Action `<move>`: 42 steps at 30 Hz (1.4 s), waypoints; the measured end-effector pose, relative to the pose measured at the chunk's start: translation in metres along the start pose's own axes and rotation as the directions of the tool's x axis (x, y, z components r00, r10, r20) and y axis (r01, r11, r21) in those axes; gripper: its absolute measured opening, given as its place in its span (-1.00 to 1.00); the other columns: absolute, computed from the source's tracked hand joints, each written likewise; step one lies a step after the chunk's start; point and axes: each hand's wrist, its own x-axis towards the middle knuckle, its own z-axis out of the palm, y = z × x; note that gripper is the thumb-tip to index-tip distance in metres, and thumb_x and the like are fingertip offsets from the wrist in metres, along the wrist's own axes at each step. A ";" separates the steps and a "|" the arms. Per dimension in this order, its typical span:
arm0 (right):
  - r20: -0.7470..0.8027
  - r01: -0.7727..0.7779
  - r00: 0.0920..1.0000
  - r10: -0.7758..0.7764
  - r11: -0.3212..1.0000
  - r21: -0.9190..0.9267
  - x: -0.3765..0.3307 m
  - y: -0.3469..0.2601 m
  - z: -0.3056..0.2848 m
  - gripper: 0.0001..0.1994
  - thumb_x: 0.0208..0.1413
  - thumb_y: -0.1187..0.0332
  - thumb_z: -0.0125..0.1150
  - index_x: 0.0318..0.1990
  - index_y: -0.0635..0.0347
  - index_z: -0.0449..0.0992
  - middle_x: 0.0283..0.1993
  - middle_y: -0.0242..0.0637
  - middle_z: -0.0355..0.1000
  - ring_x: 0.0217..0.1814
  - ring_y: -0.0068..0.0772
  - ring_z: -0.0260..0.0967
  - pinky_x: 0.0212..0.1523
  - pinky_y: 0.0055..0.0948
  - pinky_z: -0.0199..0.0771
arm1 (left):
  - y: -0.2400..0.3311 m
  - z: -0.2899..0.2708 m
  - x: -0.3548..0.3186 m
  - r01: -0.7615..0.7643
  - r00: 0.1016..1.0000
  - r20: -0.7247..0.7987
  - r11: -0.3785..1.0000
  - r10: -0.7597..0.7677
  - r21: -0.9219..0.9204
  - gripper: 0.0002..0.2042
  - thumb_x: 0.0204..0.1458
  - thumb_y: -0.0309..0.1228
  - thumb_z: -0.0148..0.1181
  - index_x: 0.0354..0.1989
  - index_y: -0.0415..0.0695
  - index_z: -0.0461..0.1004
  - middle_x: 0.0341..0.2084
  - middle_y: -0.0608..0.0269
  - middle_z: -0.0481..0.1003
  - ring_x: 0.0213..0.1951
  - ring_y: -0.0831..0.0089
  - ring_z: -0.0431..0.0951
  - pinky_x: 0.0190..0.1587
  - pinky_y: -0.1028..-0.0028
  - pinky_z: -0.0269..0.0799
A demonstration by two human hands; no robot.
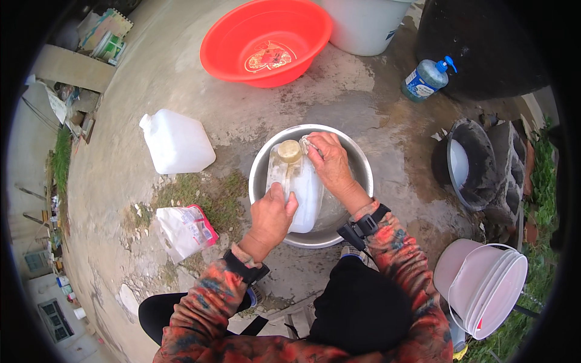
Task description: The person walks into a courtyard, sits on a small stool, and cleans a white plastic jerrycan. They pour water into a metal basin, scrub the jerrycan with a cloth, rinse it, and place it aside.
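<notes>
A translucent plastic jug (pixel 307 196) with a yellowish cap (pixel 289 151) leans inside a round metal basin (pixel 259 172) in front of me. My left hand (pixel 271 215) is closed on the jug's near left side, with the thumb up along it. On the far side, my right hand (pixel 331 162) pinches a small, pale, crumpled scrubber (pixel 307 145) against the jug's shoulder, beside the cap. The fingertips of the right hand are partly hidden. Some water seems to lie in the bottom of the basin.
A white jug (pixel 178 142) and a crumpled plastic bag (pixel 184 233) lie at left. Beyond the basin stand a red tub (pixel 233 51), a white bucket (pixel 363 27) and a soap pump bottle (pixel 425 80). At right are a black bucket (pixel 445 160) and a tipped pink bucket (pixel 463 266).
</notes>
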 end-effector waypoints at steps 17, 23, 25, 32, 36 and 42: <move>-0.073 0.117 0.990 -0.123 0.990 -0.077 -0.033 -0.014 0.000 -0.54 0.02 0.64 0.09 0.14 0.23 0.43 0.22 -0.04 0.34 0.32 -0.03 0.26 0.23 -0.21 0.39 | -0.008 0.001 0.000 0.086 0.995 -0.035 0.994 -0.089 -0.068 -0.72 0.13 -0.26 0.12 -0.30 -0.29 0.33 -0.60 -0.13 0.51 -0.52 -0.13 0.54 -0.45 0.04 0.47; 0.094 0.449 0.892 -0.443 0.891 -0.069 -0.070 -0.038 -0.003 -0.57 0.01 0.60 0.07 0.11 0.31 0.45 0.22 -0.04 0.35 0.34 -0.06 0.26 0.26 -0.25 0.39 | -0.026 -0.005 0.000 0.126 0.989 -0.060 0.984 -0.134 -0.122 -0.71 0.14 -0.27 0.10 -0.29 -0.32 0.32 -0.63 -0.19 0.48 -0.52 -0.17 0.53 -0.44 0.03 0.44; 0.098 0.373 0.925 -0.366 0.925 -0.070 -0.073 -0.030 0.001 -0.56 0.01 0.61 0.06 0.12 0.30 0.44 0.21 -0.04 0.35 0.34 -0.05 0.26 0.26 -0.26 0.40 | -0.029 -0.004 -0.001 0.113 0.991 -0.057 0.985 -0.121 -0.131 -0.71 0.15 -0.27 0.10 -0.29 -0.33 0.32 -0.63 -0.19 0.48 -0.52 -0.18 0.52 -0.44 0.03 0.44; 0.112 -0.023 0.991 0.071 0.922 -0.385 -0.065 0.067 0.042 -0.60 0.02 0.57 0.10 0.08 0.34 0.42 0.17 0.14 0.34 0.16 0.06 0.38 0.11 -0.16 0.47 | -0.037 -0.007 -0.007 0.174 0.980 -0.062 0.968 -0.187 -0.179 -0.72 0.16 -0.29 0.07 -0.30 -0.32 0.32 -0.62 -0.21 0.47 -0.51 -0.19 0.51 -0.45 0.02 0.42; 0.366 0.114 0.906 0.212 0.711 -0.694 -0.101 0.117 0.049 -0.66 0.04 0.58 0.07 0.02 0.35 0.42 0.05 0.14 0.40 0.04 0.13 0.44 0.05 -0.13 0.50 | -0.042 -0.008 -0.007 0.168 0.980 -0.066 0.961 -0.186 -0.219 -0.72 0.17 -0.28 0.07 -0.30 -0.31 0.31 -0.62 -0.21 0.47 -0.50 -0.20 0.51 -0.44 0.02 0.40; 0.278 -0.287 0.894 0.351 0.925 -0.247 -0.088 0.074 0.024 -0.79 0.02 0.56 0.14 -0.15 0.29 0.52 -0.20 0.07 0.42 -0.19 0.11 0.45 -0.10 -0.15 0.52 | -0.043 -0.006 -0.007 0.180 0.978 -0.069 0.962 -0.198 -0.208 -0.72 0.17 -0.28 0.07 -0.31 -0.31 0.32 -0.60 -0.20 0.47 -0.49 -0.19 0.51 -0.43 0.03 0.41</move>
